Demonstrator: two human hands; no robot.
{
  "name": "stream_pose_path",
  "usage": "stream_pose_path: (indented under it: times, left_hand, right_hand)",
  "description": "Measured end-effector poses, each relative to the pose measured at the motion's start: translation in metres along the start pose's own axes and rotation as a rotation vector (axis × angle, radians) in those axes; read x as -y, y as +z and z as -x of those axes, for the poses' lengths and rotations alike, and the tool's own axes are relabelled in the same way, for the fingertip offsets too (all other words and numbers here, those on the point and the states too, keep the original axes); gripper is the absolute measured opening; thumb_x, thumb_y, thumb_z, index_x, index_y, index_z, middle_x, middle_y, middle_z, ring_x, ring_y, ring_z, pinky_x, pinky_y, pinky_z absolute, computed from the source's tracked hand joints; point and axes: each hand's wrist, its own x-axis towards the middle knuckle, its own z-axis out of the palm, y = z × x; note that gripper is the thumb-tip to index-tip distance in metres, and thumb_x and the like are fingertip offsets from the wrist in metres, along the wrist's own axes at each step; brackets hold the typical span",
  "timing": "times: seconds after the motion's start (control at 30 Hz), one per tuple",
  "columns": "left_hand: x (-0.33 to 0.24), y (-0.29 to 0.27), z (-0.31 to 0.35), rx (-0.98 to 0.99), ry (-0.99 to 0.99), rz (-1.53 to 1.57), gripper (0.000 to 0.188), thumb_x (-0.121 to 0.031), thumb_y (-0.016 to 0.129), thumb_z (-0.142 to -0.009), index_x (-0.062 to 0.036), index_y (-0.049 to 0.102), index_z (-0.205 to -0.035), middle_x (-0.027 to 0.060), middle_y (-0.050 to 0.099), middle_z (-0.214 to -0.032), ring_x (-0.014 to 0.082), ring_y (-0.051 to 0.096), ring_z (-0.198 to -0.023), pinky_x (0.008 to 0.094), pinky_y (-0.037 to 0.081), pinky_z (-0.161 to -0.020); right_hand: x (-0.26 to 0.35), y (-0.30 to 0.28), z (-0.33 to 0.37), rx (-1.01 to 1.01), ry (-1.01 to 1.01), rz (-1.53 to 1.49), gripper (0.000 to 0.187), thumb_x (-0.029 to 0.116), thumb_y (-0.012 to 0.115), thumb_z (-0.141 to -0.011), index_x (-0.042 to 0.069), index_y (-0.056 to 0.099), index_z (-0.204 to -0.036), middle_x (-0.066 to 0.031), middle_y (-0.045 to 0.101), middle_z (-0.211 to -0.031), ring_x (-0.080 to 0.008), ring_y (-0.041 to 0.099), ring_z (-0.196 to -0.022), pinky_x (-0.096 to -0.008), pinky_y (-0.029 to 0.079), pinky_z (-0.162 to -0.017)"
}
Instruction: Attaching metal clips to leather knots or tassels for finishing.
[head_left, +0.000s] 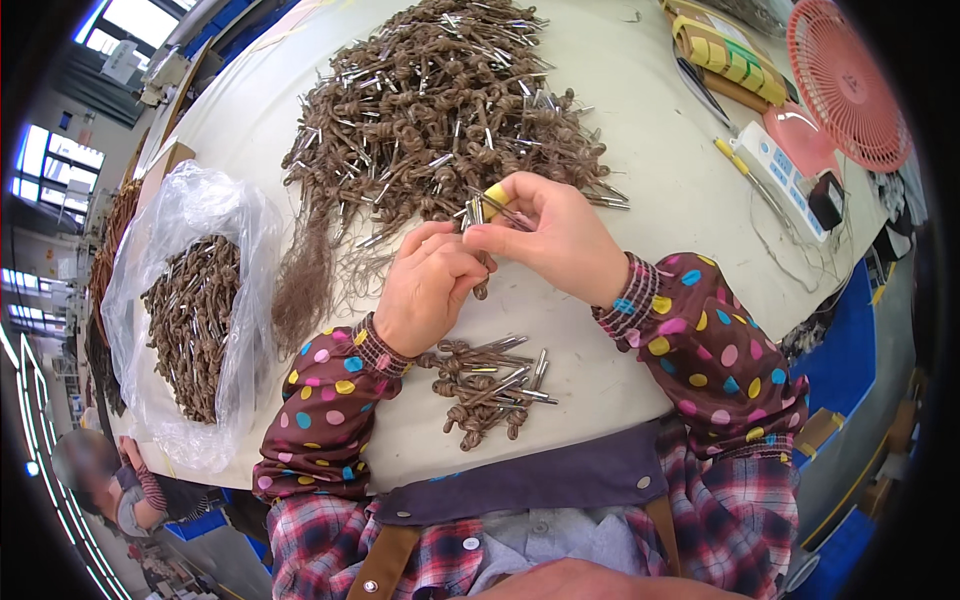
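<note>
My left hand [425, 285] is closed with its fingers pinched around a brown knotted cord [481, 289] with metal tips. My right hand [560, 240] meets it from the right, thumb and fingers closed on the upper, metal-tipped ends of the cord. Yellow wrapping covers one of that hand's fingers. Part of the cord is hidden behind my fingers. Just beyond both hands rises a large pile of similar brown knotted cords [430, 110]. Between my forearms, close to my body, lies a small heap of such cords [485, 390].
A clear plastic bag [255, 240] at the left contains more knotted cords [200, 330]. Loose brown threads [305, 285] lie beside it. A pink fan [848, 85], a white power strip [780, 175] and a yellow-handled tool [752, 178] occupy the right. Another person [140, 500] is at far left.
</note>
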Motion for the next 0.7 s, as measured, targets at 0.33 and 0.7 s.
stream_pose_path:
  times: [0.33, 0.7]
  left_hand:
    - [-0.011, 0.002, 0.009, -0.009, -0.515, 0.762, 0.005, -0.007, 0.043, -0.098, -0.0041, 0.040, -0.100, 0.0139, 0.062, -0.092, 0.0153, 0.061, -0.083, 0.0283, 0.049, -0.076]
    - [-0.002, -0.006, -0.002, -0.331, -0.500, 0.483, 0.005, -0.008, 0.047, -0.097, -0.0029, 0.047, -0.100, 0.0074, 0.062, -0.092, 0.0107, 0.056, -0.075, 0.0248, 0.048, -0.070]
  right_hand:
    - [0.001, -0.011, -0.002, 0.135, 0.029, -0.099, 0.020, 0.016, 0.069, -0.082, -0.003, 0.062, -0.086, 0.0014, 0.053, -0.064, -0.0045, 0.043, -0.060, -0.0214, 0.037, -0.054]
    - [0.006, -0.013, 0.000, 0.045, 0.017, 0.143, 0.019, 0.015, 0.070, -0.085, 0.002, 0.056, -0.083, 0.0039, 0.054, -0.073, -0.0018, 0.045, -0.065, -0.0202, 0.039, -0.057]
